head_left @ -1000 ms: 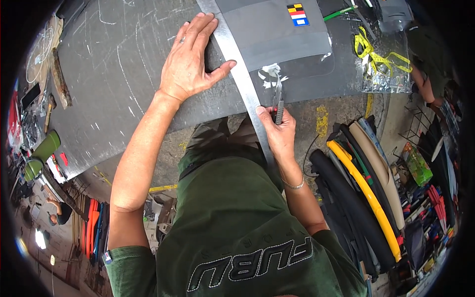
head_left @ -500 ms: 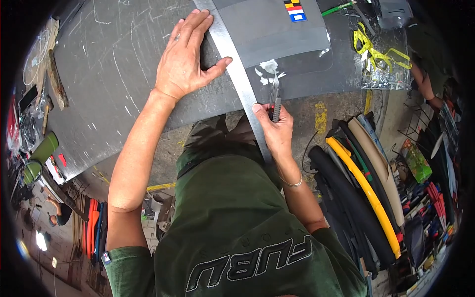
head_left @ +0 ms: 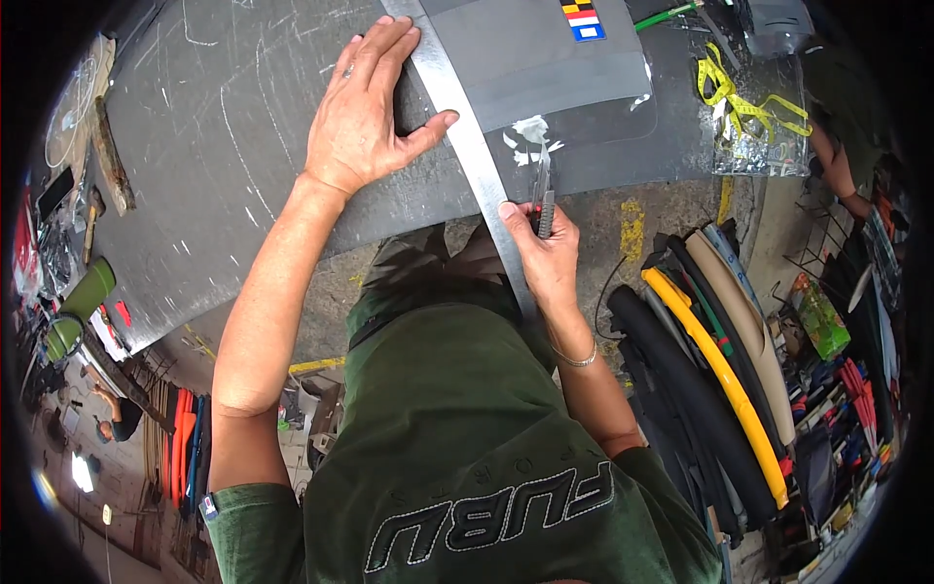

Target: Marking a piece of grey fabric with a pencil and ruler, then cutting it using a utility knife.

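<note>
A long metal straightedge [head_left: 465,127] runs from the far edge of the view across the dark table and past its near edge. My left hand [head_left: 368,117] lies open, its fingertips and thumb against the straightedge's left side. At the table's near edge my right hand [head_left: 547,255] is closed around a utility knife [head_left: 546,211], whose blade points away from me; its thumb touches the straightedge. Right of the straightedge lies a grey sheet [head_left: 545,63] with a colourful flag patch [head_left: 583,19]. White scraps [head_left: 531,131] lie near the blade tip.
The scratched dark table [head_left: 233,146] stretches to the left. A yellow tape measure [head_left: 725,92] and a green pencil-like stick [head_left: 667,16] lie at the right. Rolls of material, one of them yellow [head_left: 715,370], stand on the floor. Another person's arm [head_left: 832,161] shows at far right.
</note>
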Demonstrator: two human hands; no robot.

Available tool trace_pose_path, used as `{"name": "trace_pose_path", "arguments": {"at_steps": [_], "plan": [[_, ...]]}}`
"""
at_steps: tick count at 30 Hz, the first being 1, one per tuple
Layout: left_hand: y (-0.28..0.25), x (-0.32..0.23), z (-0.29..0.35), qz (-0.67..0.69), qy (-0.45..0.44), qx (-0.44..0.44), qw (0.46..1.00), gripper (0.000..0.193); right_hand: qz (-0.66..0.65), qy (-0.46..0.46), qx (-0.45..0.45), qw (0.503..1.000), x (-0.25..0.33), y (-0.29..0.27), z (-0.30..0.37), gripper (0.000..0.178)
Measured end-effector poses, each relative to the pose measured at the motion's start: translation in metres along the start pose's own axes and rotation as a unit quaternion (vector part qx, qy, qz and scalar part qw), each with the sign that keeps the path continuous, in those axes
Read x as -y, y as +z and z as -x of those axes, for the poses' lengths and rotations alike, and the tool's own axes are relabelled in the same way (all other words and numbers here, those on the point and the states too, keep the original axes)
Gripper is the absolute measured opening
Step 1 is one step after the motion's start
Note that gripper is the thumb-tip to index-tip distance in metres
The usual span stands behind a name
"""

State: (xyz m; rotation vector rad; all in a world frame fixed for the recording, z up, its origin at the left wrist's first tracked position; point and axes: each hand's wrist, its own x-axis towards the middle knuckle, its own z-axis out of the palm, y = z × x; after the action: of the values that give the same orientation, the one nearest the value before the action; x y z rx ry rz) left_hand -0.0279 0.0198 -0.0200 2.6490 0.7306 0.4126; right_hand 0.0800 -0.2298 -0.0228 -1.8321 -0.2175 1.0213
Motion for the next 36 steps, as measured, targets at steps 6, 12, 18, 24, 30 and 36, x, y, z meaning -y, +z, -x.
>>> {"name": "trace_pose_path", "arguments": {"at_steps": [6, 12, 18, 24, 30, 36], "plan": [[0.0005, 0.0, 0.0001, 0.0, 0.003, -0.003, 1.0, 0.087, 0.003, 0.003, 0.001, 1.0, 0.0011, -0.0008, 0.0, 0.022], [-0.0007, -0.0018, -0.0009, 0.0, 0.0, -0.004, 1.0, 0.088, -0.008, 0.008, 0.0, 1.0, 0.0042, 0.0003, 0.0001, 0.023], [-0.0013, -0.0048, -0.0015, -0.005, 0.014, -0.018, 1.0, 0.082, 0.004, 0.002, -0.001, 1.0, 0.002, 0.0005, -0.001, 0.025], [-0.0026, 0.0019, 0.0002, -0.051, 0.027, -0.01, 0.998, 0.054, 0.01, -0.026, -0.017, 0.999, 0.0021, 0.002, -0.0006, 0.026], [-0.0001, 0.0012, 0.0013, 0.01, -0.004, 0.0, 1.0, 0.053, 0.012, -0.02, -0.009, 1.0, 0.0025, 0.0014, -0.0001, 0.027], [-0.0001, -0.0014, 0.0011, 0.006, -0.012, -0.003, 1.0, 0.056, -0.006, -0.028, -0.019, 0.999, -0.0007, 0.0024, -0.0003, 0.027]]}}
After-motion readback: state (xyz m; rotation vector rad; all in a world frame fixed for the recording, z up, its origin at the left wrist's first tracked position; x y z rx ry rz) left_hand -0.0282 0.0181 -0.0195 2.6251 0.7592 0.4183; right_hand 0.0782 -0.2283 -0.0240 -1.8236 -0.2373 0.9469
